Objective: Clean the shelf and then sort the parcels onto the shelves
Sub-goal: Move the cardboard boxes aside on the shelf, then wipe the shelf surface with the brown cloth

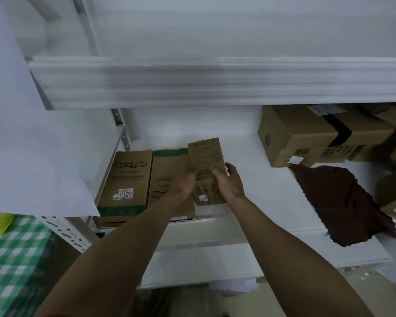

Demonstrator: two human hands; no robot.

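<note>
White shelf (256, 170) | left hand (185, 181), right hand (232, 183): fingers (215, 173) grip small parcel (206, 154) | box (126, 175) sticker (124, 194): 2193

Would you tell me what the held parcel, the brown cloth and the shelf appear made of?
The held parcel: matte brown printed cardboard with a sticker. The brown cloth: soft fabric, likely towelling, ragged edge. The shelf: smooth white, probably painted metal.

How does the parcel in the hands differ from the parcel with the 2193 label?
The held parcel is narrower than the 2193 parcel. The left hand and right hand grip the held parcel; the 2193 parcel lies untouched at the left end of the shelf. Both are brown cardboard with dark print.
</note>
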